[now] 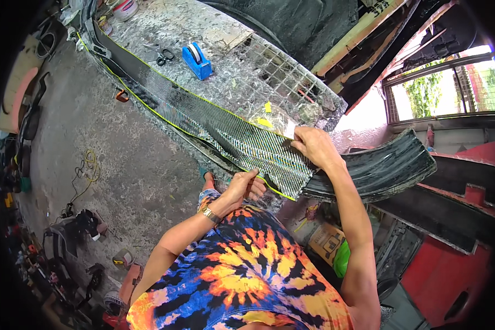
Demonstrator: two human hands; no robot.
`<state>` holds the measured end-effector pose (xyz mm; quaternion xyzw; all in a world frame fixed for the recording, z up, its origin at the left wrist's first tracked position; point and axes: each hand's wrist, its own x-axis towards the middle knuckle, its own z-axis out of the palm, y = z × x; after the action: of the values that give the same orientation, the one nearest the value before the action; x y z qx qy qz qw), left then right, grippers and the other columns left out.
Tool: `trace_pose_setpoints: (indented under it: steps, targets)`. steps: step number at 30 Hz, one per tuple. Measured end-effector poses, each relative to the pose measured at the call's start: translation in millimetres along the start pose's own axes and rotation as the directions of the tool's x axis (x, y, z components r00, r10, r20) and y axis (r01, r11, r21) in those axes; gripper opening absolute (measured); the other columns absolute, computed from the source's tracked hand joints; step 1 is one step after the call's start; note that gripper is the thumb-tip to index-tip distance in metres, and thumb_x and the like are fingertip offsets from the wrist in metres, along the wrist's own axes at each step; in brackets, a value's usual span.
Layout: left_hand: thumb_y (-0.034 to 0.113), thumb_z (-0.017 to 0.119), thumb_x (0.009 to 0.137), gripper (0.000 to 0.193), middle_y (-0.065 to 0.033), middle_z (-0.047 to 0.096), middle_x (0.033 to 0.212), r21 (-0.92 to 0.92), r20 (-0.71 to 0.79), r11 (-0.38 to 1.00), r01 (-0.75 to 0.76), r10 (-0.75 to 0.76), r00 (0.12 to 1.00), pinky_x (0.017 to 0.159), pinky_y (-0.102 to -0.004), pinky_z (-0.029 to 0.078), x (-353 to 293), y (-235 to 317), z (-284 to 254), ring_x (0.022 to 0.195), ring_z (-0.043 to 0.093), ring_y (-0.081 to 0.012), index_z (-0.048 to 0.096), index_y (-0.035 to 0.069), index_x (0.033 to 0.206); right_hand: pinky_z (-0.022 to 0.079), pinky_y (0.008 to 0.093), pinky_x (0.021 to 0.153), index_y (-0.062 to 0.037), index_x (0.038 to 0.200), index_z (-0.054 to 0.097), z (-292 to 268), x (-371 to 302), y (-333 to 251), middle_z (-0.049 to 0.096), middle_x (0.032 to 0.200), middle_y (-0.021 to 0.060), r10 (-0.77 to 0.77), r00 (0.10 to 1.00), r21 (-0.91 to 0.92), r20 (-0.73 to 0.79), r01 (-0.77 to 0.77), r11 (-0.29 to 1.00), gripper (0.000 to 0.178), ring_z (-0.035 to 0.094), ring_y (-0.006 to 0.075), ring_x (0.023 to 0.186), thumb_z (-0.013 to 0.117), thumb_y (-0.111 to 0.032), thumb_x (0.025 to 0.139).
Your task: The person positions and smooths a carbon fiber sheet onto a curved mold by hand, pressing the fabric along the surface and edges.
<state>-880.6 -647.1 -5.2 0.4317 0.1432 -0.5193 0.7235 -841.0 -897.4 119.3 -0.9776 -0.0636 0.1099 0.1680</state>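
Observation:
A long strip of black woven carbon fibre cloth [225, 125], edged in yellow, lies along a long curved black mould [377, 171]. The mould's bare right end sticks out beyond the cloth. My left hand [241, 190] pinches the near yellow edge close to the cloth's right end, some of its fingers curled underneath. Across the strip, my right hand [315, 147] grips the far edge, fingertips pressed on the weave. Between my hands the cloth shows a rippled, shiny surface.
On the stained worktable [148, 41] lie a blue tape dispenser [198, 61], black scissors [164, 56] and yellow tape scraps [265, 122]. A white tub [125, 10] stands at the far left. An orange clamp [122, 95] sits at the near edge. A yellow cord [91, 165] lies on the floor.

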Motion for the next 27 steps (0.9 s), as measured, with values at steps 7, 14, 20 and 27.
trace_pose_setpoints:
  steps: [7,14,20,27]
  targets:
    - [0.036,0.054,0.101,0.043,-0.0148,0.072,0.081,0.046,0.010,0.999,0.017,-0.017,1.000,0.054,-0.0299,0.058,0,3,3,0.064,0.069,-0.0178,0.069,-0.002,0.088,0.048,0.0474,0.071,-0.0021,0.087,0.057,6,2,7,0.063,0.083,0.0165,-0.024,0.999,-0.026,-0.021,0.023,0.999,0.022,0.063,0.0390,0.081,0.072,-0.018,0.083]
    - [0.036,0.054,0.102,0.040,-0.0169,0.073,0.087,0.088,0.068,0.993,0.082,-0.088,0.994,0.054,-0.0299,0.058,4,1,2,0.067,0.070,-0.0186,0.066,-0.001,0.092,0.049,0.0478,0.073,-0.0026,0.089,0.060,7,1,10,0.065,0.084,0.0163,0.049,0.997,-0.020,0.056,-0.048,0.999,0.026,0.064,0.0390,0.083,0.074,-0.023,0.082]
    - [0.033,0.052,0.103,0.038,-0.0185,0.072,0.088,0.002,0.131,0.992,0.129,-0.128,0.983,0.056,-0.0297,0.059,4,4,3,0.069,0.071,-0.0192,0.065,-0.002,0.095,0.051,0.0488,0.074,-0.0033,0.084,0.064,-9,4,9,0.068,0.084,0.0187,0.086,0.993,0.010,0.083,-0.087,0.996,0.027,0.066,0.0398,0.085,0.074,-0.029,0.082]
    - [0.030,0.056,0.101,0.037,-0.0199,0.073,0.088,-0.020,0.113,0.994,0.103,-0.100,0.989,0.052,-0.0295,0.060,9,3,8,0.066,0.072,-0.0194,0.063,-0.006,0.099,0.048,0.0474,0.073,-0.0022,0.087,0.060,-19,9,14,0.064,0.082,0.0193,0.139,0.983,-0.016,0.118,-0.139,0.990,0.028,0.063,0.0403,0.085,0.074,-0.026,0.083]
